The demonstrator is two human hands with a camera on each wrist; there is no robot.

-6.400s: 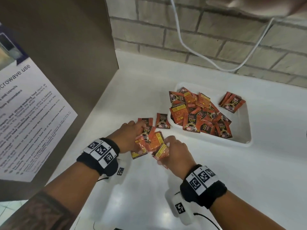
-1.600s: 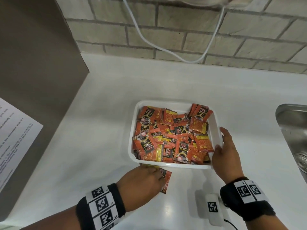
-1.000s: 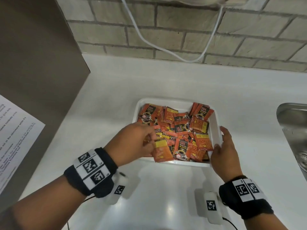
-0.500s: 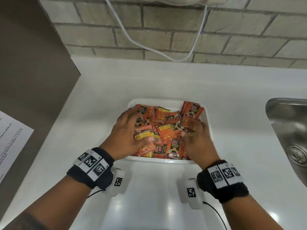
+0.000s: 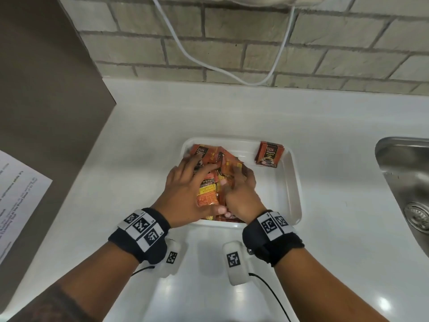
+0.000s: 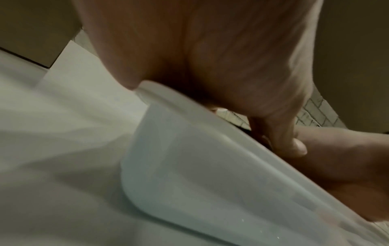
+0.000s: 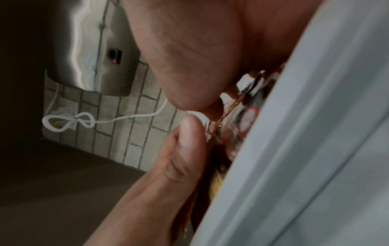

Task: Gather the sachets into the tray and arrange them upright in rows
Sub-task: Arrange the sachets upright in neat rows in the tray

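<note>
The sachets [image 5: 210, 180] lie heaped in the left half of the white tray [image 5: 293, 182], pressed together between both hands, while a small stack [image 5: 268, 154] leans upright in the far right corner, apart from the heap. The left hand [image 5: 185, 194] lies over the heap's left flank with fingers spread and fairly straight, pressing rather than gripping; the right hand [image 5: 241, 194] bears in from the other side with fingers bent round the bundle, and its wrist view shows the thumb [image 7: 189, 133] nipped against packet edges. The step in hand looks like squaring the loose pile into a block that can be stood on edge. To do it well, the palms should probably stay flat and parallel, squeezing only enough to align edges; the foil is slick, so a hard squeeze could squirt packets up and out. Tipping the block against the tray's left wall would give it a backstop, and a tap on the tray floor would level the bottoms. Stragglers under the palms are hidden. The tray sits on a white counter [image 5: 139, 135], with the sink [image 5: 408, 177] to the right and a brick wall [image 5: 232, 43] behind.
</note>
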